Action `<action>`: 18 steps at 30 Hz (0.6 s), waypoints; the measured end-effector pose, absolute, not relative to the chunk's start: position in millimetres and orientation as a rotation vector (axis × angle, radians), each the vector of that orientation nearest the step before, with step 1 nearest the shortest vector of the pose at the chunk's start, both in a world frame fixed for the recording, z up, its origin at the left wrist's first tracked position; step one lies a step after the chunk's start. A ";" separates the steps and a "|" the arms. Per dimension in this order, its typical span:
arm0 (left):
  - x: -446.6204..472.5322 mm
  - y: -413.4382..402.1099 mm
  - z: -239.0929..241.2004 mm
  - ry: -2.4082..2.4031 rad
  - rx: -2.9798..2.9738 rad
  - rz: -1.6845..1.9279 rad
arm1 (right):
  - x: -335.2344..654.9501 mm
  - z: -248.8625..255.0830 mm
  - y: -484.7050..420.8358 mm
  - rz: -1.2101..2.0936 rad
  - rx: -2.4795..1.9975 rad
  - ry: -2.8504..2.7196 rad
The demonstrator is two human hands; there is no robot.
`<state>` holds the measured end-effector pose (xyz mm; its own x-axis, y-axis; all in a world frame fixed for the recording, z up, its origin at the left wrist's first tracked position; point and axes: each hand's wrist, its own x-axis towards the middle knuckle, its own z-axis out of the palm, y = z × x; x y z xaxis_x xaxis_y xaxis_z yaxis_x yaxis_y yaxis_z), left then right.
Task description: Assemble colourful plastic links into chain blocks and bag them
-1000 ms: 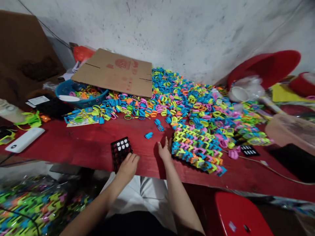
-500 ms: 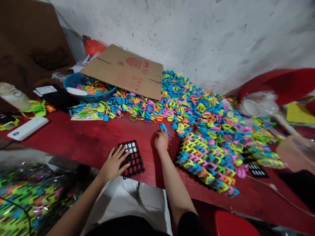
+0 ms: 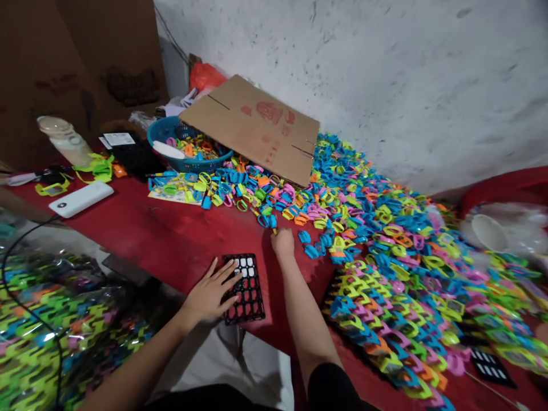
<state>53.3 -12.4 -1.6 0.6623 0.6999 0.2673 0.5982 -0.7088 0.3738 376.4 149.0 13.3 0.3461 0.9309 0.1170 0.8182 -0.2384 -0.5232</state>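
Note:
My left hand [image 3: 209,292] lies flat with fingers spread on a black grid tray [image 3: 246,285] that holds a few small white squares at its far end. The tray sits at the near edge of the red table [image 3: 162,234]. My right hand [image 3: 282,242] reaches forward past the tray, its fingers curled down at the edge of a big heap of coloured plastic pieces [image 3: 377,228]; what they pinch is hidden. Loose blue pieces [image 3: 305,236] lie just right of that hand. A neat stacked row of pieces [image 3: 377,319] runs to the right of my forearm.
A blue basket [image 3: 188,149] of pieces and a leaning cardboard sheet [image 3: 257,128] stand at the back. A white power bank [image 3: 81,199] and a bottle [image 3: 64,140] are at the left. Bags of coloured pieces [image 3: 51,331] lie on the floor.
The view has swung left. My left hand opened from a grip on the tray's near edge to lying flat on it. My right hand moved forward to the heap's edge and curled.

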 end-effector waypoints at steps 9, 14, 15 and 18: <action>56.9 -14.5 -5.0 1.023 2.510 0.554 | 273.2 16.1 76.7 1.189 -1.212 -1.219; 58.2 -15.8 -5.6 1.031 2.479 0.546 | 241.1 17.7 70.0 1.289 -1.266 -1.339; 58.3 -16.3 -5.2 1.032 2.475 0.544 | 241.2 16.6 69.6 1.265 -1.302 -1.355; 58.4 -17.5 -2.5 1.026 2.462 0.541 | 245.2 11.7 67.2 1.217 -1.382 -1.332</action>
<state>58.4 -17.5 -2.5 0.6524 0.7336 0.1902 0.5715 -0.6410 0.5123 245.2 67.2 11.7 -0.0371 0.9954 -0.0888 0.1773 -0.0809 -0.9808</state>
